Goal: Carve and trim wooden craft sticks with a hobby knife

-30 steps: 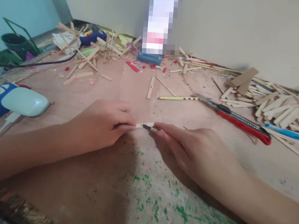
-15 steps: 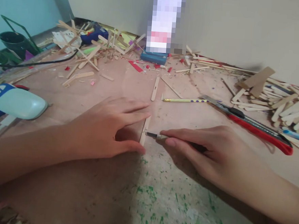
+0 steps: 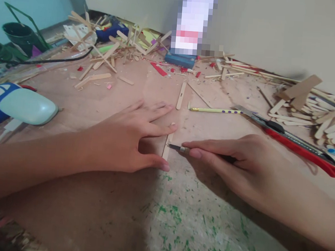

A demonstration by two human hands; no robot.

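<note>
A thin wooden craft stick (image 3: 166,152) lies on the tabletop between my hands. My left hand (image 3: 126,136) is spread flat, its index finger and thumb pressing the stick's two ends against the table. In my right hand (image 3: 234,160) is a small carving knife (image 3: 177,147) with a dark blade and a metal collar, pinched between thumb and fingers; most of its handle is hidden. The blade tip touches the stick near its middle, at a small nick. Just beyond my fingers lies another craft stick (image 3: 181,96) with a dark slot in it.
At right lie a red utility knife (image 3: 304,142) with its blade out, a yellow pencil (image 3: 214,110) and a pile of craft sticks (image 3: 334,122). A white charger-like block (image 3: 29,106) is at left. Behind are a blue glue gun (image 3: 112,30), scraps and a blue stand (image 3: 180,60).
The view has shifted a little, so everything sits further right. The knife blade has turned and tilted slightly at the nick. My left hand still presses the stick.
</note>
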